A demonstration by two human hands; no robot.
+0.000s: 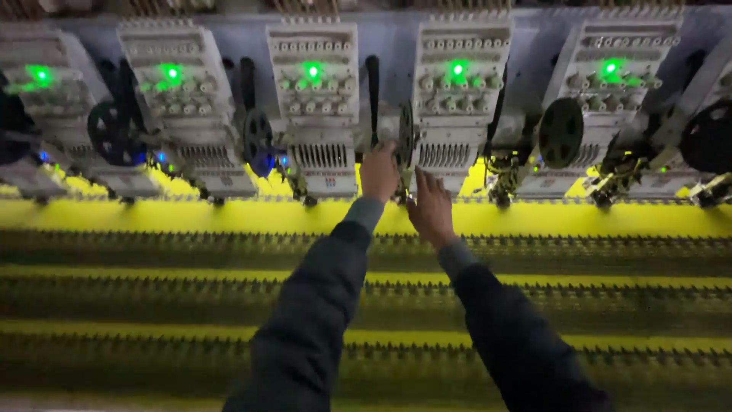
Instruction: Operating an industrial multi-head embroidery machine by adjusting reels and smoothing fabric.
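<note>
Yellow fabric (534, 217) lay stretched under the embroidery heads (457, 99). The left hand (379, 174), its grip seemingly closed, and the open, empty right hand (431, 207) were raised between two heads; the adjustment appeared unfinished.

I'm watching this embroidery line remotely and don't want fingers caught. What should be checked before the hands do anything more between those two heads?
1. Left hand placed on the dark lever: ok, at its lower end.
2. Right hand away from the needles: cannot tell, blurred.
3. Head lamps green: ok.
4. Yellow fabric flat: ok.
5. Sleeves away from the heads: ok.
6. Machine stopped: cannot tell.
</note>
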